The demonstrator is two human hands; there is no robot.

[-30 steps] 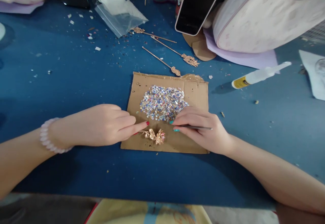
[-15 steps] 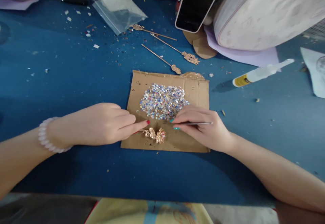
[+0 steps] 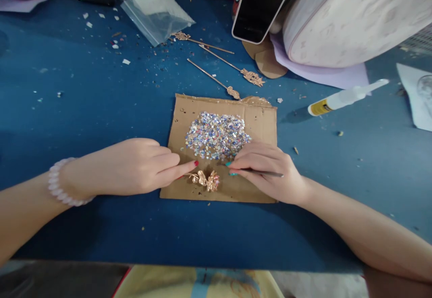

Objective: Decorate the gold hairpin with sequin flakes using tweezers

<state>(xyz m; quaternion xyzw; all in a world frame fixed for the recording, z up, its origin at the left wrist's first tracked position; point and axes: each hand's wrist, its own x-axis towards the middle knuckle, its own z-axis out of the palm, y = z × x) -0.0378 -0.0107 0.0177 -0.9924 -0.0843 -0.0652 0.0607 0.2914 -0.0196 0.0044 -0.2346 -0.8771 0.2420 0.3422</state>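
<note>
My left hand [image 3: 145, 165] lies at the left edge of a cardboard piece [image 3: 259, 190], index finger stretched out. Its other fingers curl round the stem of a gold flower hairpin [image 3: 202, 178], whose flower head rests on the cardboard. Pinched in my right hand [image 3: 266, 169] is a pair of slim metal tweezers [image 3: 259, 172], pointing left just above the flower. Their tips are near the lower edge of a heap of small shiny blue, white and pink chips [image 3: 218, 136]. Whether the tips grip a chip is too small to tell.
Several gold hairpins [image 3: 251, 77] lie behind the cardboard. A white glue bottle with a yellow label [image 3: 320, 107] stands to the right. Further back are a phone [image 3: 263, 7], a plastic bag [image 3: 157, 19] and a large pale rounded object [image 3: 334, 23].
The tweezers have tilted and their rear end sits lower, with my right hand shifted slightly. My left hand and the flower hairpin stay nearly still.
</note>
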